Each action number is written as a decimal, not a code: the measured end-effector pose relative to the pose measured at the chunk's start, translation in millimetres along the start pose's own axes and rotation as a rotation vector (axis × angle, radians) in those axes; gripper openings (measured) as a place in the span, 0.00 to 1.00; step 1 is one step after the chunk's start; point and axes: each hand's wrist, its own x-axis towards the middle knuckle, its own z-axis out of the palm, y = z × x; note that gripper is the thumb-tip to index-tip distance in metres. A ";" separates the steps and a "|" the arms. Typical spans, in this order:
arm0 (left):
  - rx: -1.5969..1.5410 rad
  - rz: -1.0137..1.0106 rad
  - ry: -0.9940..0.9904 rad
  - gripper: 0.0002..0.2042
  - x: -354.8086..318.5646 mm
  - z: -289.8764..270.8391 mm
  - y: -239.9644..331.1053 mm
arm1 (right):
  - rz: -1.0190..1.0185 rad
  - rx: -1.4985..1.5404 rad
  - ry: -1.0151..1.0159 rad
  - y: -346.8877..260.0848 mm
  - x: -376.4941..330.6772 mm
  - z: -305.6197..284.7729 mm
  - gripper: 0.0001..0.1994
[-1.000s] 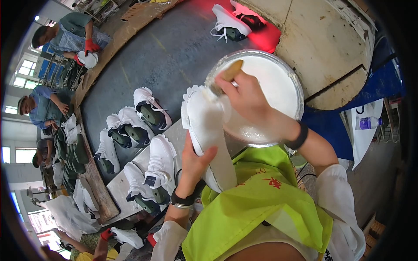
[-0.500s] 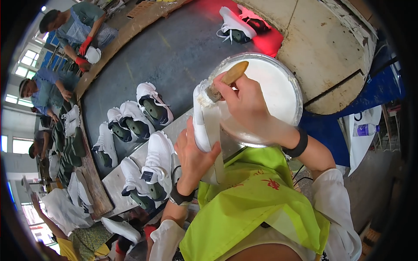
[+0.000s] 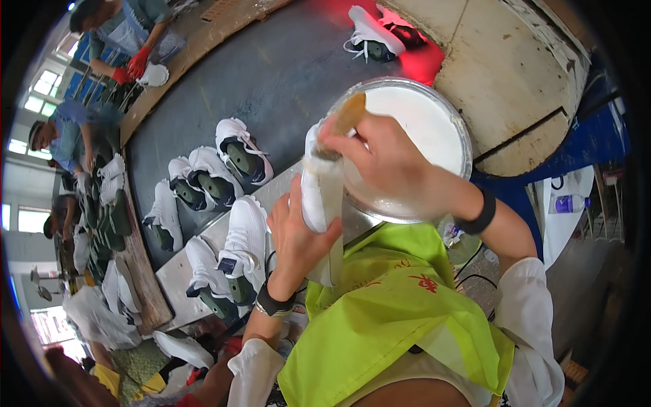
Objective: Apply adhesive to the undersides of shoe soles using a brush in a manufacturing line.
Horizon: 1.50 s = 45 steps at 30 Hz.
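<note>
My left hand (image 3: 296, 234) grips a white shoe sole (image 3: 314, 200), held on end beside a round metal pan, thumb on its pale flat side and fingers round the outer edge. In my right hand (image 3: 386, 149) is a brush (image 3: 350, 112) with a wooden handle. Its bristles, partly hidden by my fingers, press on the upper part of the sole, where wet white paste shows. Close behind my right hand lies the pan (image 3: 468, 146), full of white liquid (image 3: 430, 119).
White sneakers (image 3: 244, 237) stand in a group left of my hands, on a dark conveyor belt (image 3: 271, 74) and its metal edge. Another sneaker (image 3: 373, 37) sits under red light at the far end. Co-workers (image 3: 129, 34) handle shoe parts along the left side.
My right hand has drawn the brush a little left and down along the sole. At the lower left, a person's arm has moved, and co-workers' hands have shifted.
</note>
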 end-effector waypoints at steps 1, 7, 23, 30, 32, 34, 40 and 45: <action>-0.016 0.011 -0.015 0.46 -0.5 -1.6 0.7 | 0.092 0.131 0.041 1.6 7.3 -2.3 0.09; -0.376 -0.178 -0.169 0.37 -1.6 -15.3 -1.9 | 0.229 0.127 0.234 40.6 6.5 -8.3 0.10; -1.148 -0.546 -0.147 0.32 -8.8 -36.0 16.0 | 0.263 0.282 0.467 38.3 -33.4 21.9 0.11; -1.361 -0.744 -0.136 0.30 -21.1 -32.7 -6.7 | 0.114 -0.064 0.381 25.0 -46.5 11.2 0.13; -1.413 -0.787 -0.121 0.30 -21.9 -34.4 -3.1 | -0.173 -0.347 0.437 24.7 -33.8 13.2 0.13; -1.449 -0.807 -0.140 0.31 -20.1 -35.6 4.8 | 0.242 0.676 0.435 13.8 -22.6 14.8 0.12; -1.445 -0.743 -0.080 0.32 -28.4 -32.1 -7.7 | 0.293 0.566 0.435 23.9 -28.5 10.1 0.10; -1.496 -0.695 -0.069 0.33 -23.4 -27.0 -10.2 | 0.087 0.349 0.534 18.0 -37.7 22.7 0.11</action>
